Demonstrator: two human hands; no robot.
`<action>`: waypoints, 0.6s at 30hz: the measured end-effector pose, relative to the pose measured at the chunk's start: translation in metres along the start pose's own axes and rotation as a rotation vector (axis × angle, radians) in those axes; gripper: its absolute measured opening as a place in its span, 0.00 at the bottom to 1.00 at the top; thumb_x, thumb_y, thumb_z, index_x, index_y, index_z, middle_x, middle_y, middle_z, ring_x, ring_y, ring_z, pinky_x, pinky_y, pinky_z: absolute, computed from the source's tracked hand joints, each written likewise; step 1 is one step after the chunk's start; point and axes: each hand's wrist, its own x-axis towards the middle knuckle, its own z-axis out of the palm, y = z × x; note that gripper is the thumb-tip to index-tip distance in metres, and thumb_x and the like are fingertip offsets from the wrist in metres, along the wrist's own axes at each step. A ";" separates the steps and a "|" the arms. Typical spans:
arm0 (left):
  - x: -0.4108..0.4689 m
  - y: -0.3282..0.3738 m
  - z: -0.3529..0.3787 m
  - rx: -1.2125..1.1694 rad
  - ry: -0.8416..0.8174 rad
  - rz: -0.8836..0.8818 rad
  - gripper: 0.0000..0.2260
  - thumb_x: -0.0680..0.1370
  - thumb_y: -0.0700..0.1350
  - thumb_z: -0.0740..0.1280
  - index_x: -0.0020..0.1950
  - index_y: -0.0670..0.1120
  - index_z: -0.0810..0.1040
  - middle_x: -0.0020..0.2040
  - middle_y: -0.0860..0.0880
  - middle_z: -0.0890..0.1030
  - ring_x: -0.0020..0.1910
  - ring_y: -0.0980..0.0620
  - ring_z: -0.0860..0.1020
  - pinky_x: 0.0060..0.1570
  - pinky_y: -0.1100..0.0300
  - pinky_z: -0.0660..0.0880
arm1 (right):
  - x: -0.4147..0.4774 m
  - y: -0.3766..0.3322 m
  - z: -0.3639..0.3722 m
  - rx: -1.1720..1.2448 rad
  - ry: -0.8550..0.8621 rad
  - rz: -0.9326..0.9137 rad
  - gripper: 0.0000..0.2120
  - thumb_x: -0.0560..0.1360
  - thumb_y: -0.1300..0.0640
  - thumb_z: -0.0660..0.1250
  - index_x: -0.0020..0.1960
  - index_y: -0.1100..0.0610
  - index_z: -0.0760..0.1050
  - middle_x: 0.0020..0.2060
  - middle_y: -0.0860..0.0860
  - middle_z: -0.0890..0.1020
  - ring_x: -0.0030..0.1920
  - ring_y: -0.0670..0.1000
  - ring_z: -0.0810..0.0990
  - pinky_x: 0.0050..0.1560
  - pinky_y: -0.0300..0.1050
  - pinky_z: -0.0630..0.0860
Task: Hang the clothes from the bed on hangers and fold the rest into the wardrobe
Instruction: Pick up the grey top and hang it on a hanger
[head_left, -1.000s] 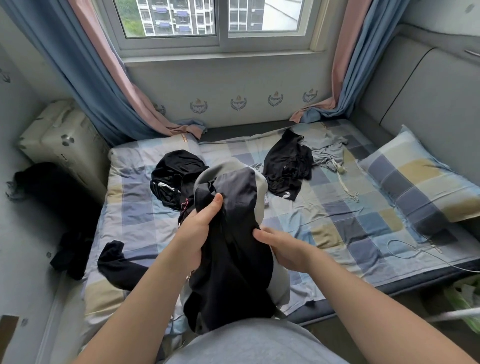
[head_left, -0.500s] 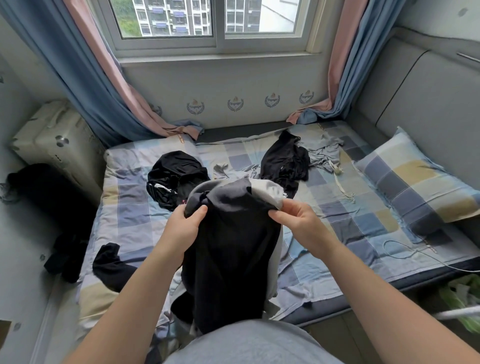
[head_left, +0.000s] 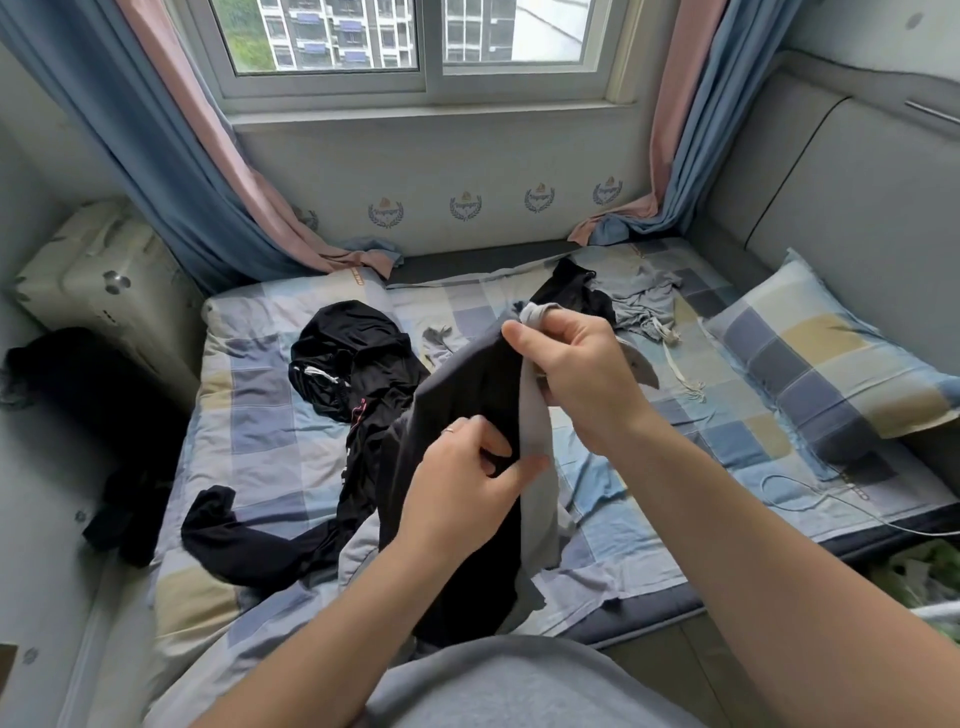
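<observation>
A: Where is the black-and-grey garment?

B: Centre of the frame, lifted above the bed and hanging limp between both hands.

A: And the grip?

B: The right hand pinches the grey edge at the top. The left hand, lower down, curls its fingers into the dark cloth.

A: How will it handle?

B: Soft and light, I'd judge, and likely to sag and twist. Better to hold it along a seam, hands apart, so it spreads flat.

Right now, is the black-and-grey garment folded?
Not folded: the garment hangs bunched, gripped by the left hand and right hand.
</observation>
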 end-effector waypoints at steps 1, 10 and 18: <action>0.002 0.001 0.002 0.007 -0.040 -0.037 0.21 0.65 0.69 0.69 0.43 0.54 0.74 0.44 0.57 0.78 0.43 0.59 0.78 0.45 0.51 0.77 | 0.000 -0.003 0.004 0.027 0.005 0.026 0.10 0.79 0.60 0.69 0.41 0.64 0.79 0.34 0.53 0.81 0.37 0.49 0.80 0.39 0.47 0.80; 0.012 -0.028 0.015 0.005 0.010 -0.148 0.13 0.82 0.50 0.63 0.41 0.44 0.72 0.36 0.47 0.79 0.36 0.44 0.76 0.34 0.52 0.71 | 0.007 -0.007 0.006 0.098 0.082 0.124 0.13 0.81 0.55 0.67 0.49 0.67 0.78 0.41 0.62 0.81 0.41 0.59 0.82 0.41 0.59 0.84; 0.019 -0.042 -0.023 -0.375 0.036 -0.164 0.13 0.83 0.45 0.63 0.39 0.52 0.79 0.32 0.58 0.73 0.32 0.58 0.68 0.33 0.61 0.64 | 0.020 0.016 -0.031 -0.017 0.075 0.239 0.08 0.82 0.58 0.64 0.54 0.56 0.82 0.49 0.51 0.87 0.52 0.55 0.86 0.40 0.50 0.84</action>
